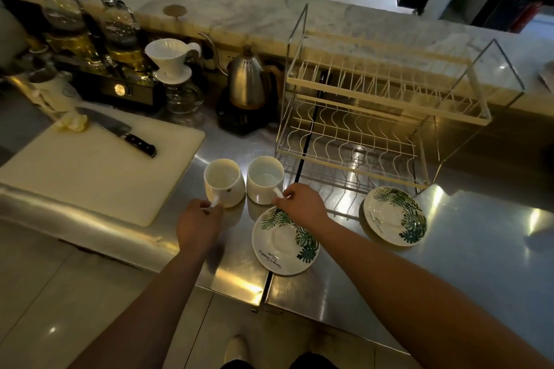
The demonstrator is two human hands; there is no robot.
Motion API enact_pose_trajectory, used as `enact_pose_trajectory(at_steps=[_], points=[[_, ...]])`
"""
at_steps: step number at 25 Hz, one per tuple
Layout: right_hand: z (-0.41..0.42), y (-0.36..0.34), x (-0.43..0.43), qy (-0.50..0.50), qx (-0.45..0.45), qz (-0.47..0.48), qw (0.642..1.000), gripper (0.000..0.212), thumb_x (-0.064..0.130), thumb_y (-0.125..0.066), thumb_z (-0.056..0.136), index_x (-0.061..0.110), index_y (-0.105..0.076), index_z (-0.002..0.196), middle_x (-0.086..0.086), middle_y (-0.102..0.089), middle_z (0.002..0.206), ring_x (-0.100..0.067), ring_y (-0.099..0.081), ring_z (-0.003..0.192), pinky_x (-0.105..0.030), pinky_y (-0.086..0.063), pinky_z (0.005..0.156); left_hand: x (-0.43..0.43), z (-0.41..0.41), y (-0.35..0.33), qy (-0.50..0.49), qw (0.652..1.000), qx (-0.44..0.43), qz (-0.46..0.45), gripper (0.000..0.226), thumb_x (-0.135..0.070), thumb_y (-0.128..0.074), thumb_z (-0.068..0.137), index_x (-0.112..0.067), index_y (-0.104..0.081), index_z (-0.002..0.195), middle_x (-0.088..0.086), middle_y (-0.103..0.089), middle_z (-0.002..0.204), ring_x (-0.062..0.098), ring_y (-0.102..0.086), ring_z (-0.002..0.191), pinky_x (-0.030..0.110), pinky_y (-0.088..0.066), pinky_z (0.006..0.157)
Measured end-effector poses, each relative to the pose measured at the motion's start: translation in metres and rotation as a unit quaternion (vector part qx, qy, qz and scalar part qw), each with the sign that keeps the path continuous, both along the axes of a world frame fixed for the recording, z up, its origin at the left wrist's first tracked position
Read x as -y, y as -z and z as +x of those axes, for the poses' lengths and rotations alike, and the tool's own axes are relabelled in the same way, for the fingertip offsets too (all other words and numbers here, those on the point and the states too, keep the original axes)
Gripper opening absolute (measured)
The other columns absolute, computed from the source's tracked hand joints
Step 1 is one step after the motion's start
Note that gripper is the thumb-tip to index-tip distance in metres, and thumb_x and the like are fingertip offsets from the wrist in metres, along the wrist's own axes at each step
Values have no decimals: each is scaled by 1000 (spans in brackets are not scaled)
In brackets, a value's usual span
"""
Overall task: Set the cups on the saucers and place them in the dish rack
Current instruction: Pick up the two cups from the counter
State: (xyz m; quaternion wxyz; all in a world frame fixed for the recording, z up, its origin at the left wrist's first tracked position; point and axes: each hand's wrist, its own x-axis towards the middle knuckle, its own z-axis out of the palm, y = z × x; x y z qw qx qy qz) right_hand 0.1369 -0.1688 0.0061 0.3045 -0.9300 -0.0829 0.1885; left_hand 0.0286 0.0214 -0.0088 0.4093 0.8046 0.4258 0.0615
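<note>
Two white cups stand side by side on the steel counter. My left hand (199, 223) is closed on the handle of the left cup (223, 181). My right hand (301, 204) pinches the handle of the right cup (263, 178). A saucer with green leaf print (283, 244) lies just in front of the right cup, partly under my right wrist. A second leaf-print saucer (394, 216) lies to the right, at the foot of the two-tier wire dish rack (383, 93), which holds nothing.
A white cutting board (90, 171) with a black-handled knife (120, 132) lies to the left. Behind stand a steel gooseneck kettle (247, 81), a white pour-over dripper (171, 60) on a glass server, and glass brewers. The counter's front edge runs close below the near saucer.
</note>
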Motion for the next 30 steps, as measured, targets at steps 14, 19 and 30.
enact_pose_trajectory(at_steps=[14, 19, 30], points=[[10, 0, -7, 8, 42, -10, 999, 12, 23, -62, 88, 15, -70, 84, 2, -59, 72, -14, -56, 69, -23, -35, 55, -7, 14, 11, -24, 989, 67, -128, 25, -32, -64, 92, -11, -72, 79, 18, -74, 84, 38, -72, 87, 59, -57, 87], [10, -8, 4, 41, 56, 30, 997, 17, 23, -61, 90, 15, -74, 84, -1, -66, 74, -12, -56, 65, -19, -33, 52, -5, 10, -2, -36, 986, 88, -140, 28, -31, -67, 90, -8, -72, 74, 22, -74, 83, 41, -73, 84, 61, -57, 87], [-15, -25, 86, 139, 65, 139, 978, 21, 30, -64, 91, 15, -73, 80, -8, -74, 72, -27, -73, 71, -52, -59, 80, 42, -34, -28, 37, 970, 125, -204, 23, -26, -67, 92, -25, -76, 71, 6, -77, 74, 30, -78, 75, 45, -63, 74]])
